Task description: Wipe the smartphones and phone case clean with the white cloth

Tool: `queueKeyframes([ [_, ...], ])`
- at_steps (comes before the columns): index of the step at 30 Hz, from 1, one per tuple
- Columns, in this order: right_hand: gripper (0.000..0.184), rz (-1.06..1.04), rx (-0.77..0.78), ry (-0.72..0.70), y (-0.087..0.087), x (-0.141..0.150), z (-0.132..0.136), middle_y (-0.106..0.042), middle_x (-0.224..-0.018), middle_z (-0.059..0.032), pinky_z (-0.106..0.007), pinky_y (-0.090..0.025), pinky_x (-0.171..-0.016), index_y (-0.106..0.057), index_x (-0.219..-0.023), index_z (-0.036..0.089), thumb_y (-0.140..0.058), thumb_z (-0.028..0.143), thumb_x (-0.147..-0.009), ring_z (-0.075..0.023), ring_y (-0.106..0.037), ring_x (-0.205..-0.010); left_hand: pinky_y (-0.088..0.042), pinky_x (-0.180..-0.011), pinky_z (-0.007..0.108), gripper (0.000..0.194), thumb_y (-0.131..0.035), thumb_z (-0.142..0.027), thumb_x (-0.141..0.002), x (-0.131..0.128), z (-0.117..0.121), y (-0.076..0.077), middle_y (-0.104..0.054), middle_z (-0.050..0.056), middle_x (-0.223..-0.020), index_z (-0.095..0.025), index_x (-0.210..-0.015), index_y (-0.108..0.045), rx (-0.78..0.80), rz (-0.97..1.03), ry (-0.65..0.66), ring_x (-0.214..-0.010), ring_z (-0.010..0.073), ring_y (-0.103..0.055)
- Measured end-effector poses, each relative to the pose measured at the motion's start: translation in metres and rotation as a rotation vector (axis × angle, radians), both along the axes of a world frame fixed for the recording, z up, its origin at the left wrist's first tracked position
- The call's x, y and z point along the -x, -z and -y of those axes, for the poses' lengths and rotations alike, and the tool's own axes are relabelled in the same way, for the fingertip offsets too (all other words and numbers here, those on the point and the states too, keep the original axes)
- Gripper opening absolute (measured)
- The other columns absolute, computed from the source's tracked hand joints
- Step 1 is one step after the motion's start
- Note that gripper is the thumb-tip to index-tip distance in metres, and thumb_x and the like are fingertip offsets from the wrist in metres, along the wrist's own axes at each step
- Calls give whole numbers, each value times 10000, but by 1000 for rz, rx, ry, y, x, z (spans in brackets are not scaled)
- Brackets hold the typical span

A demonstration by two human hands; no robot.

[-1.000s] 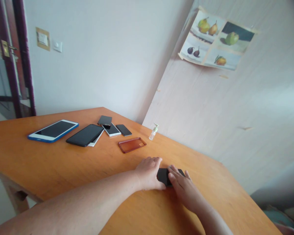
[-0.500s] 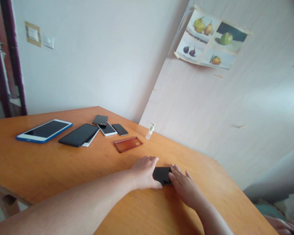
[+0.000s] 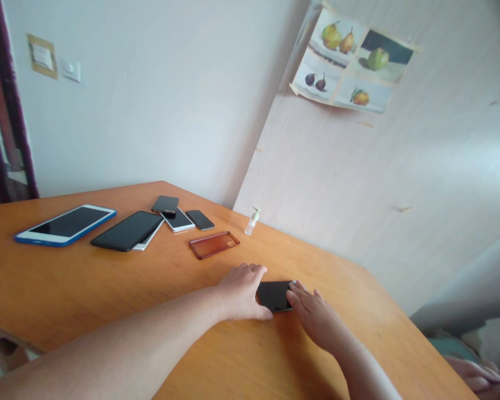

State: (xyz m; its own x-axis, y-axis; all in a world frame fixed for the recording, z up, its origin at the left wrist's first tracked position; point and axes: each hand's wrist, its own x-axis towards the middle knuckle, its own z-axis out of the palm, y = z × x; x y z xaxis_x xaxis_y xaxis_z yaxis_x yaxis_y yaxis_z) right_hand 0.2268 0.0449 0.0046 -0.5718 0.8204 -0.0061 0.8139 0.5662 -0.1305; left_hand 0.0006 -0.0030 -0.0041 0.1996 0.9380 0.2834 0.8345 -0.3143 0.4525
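A smartphone (image 3: 274,296) with a dark screen lies face up on the wooden table (image 3: 225,355). My left hand (image 3: 242,291) steadies its left end, thumb along the near edge and fingers at the far side. Over the right end, my right hand (image 3: 310,311) presses its fingers, held together, onto the screen. A small whitish bit peeks out at those fingertips; what it is, I cannot make out. Beyond the hands lies a reddish-brown translucent phone case (image 3: 214,245). Behind it stands a small clear pump bottle (image 3: 251,223).
Toward the left lie a white tablet in a blue case (image 3: 69,223), a black tablet (image 3: 127,230) over a white device, and several phones (image 3: 200,219). A board with fruit paintings (image 3: 354,61) leans at the back. Part of a person (image 3: 479,372) shows at lower right.
The view has shifted slightly, so the table items sit a little further left. More of the phone's screen shows between my hands, which keep nearly the same pose.
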Motion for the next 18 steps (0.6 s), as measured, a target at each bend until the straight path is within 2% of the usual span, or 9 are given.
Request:
queueKeyframes([
  [2, 540, -88, 61, -74, -9, 13, 18, -399, -1515, -124, -539, -189, -1182, -489, -1426, 189, -266, 467, -1020, -253, -296, -1443, -476, -885, 421, 745, -755, -532, -576, 1, -1, 3, -637, 117, -1131, -203, -1199, -513, -22, -11, 3, -1047, 332, -591],
  [6, 529, -208, 234, -270, -24, 32, 47, -382, -1531, -31, -460, -162, -1211, -450, -1454, 269, -242, 494, -1023, -201, -277, -1450, -475, -890, 415, 664, -708, -505, -625, 2, -3, 7, -637, 119, -1120, -195, -1183, -525, -61, -23, -5, -1044, 323, -593],
  [8, 526, -205, 224, -223, -24, 26, 41, -422, -1508, -34, -471, -189, -1202, -491, -1426, 268, -245, 496, -1020, -212, -307, -1438, -481, -876, 412, 661, -714, -491, -611, 2, -2, 5, -639, 116, -1115, -193, -1172, -528, -46, -29, -4, -1036, 322, -594],
  [11, 529, -128, 103, -21, -16, 5, 15, -494, -1453, -90, -501, -268, -1164, -585, -1344, 216, -262, 475, -1014, -256, -381, -1400, -483, -879, 408, 683, -731, -466, -587, 1, 0, 1, -638, 108, -1137, -203, -1182, -522, -7, -28, -2, -1050, 322, -589],
  [13, 509, -65, 40, 55, -12, -6, 2, -537, -1414, -108, -503, -314, -1136, -636, -1280, 210, -261, 431, -1016, -274, -433, -1366, -480, -892, 407, 691, -733, -460, -588, 1, 1, -1, -636, 107, -1151, -205, -1193, -518, -1, -23, -1, -1066, 322, -585],
  [15, 503, -44, 17, 61, -12, -6, 3, -546, -1404, -115, -492, -330, -1130, -641, -1273, 199, -270, 417, -1014, -273, -437, -1363, -478, -894, 405, 695, -736, -460, -584, 1, 1, -1, -637, 108, -1149, -203, -1193, -519, -8, -23, -5, -1067, 323, -585],
  [18, 526, -97, 84, -61, -20, 9, 26, -475, -1466, -89, -456, -293, -1165, -555, -1378, 199, -289, 459, -1006, -243, -375, -1404, -482, -872, 400, 684, -742, -471, -574, 1, 0, 1, -642, 106, -1118, -206, -1169, -531, -19, -26, -12, -1041, 323, -594],
])
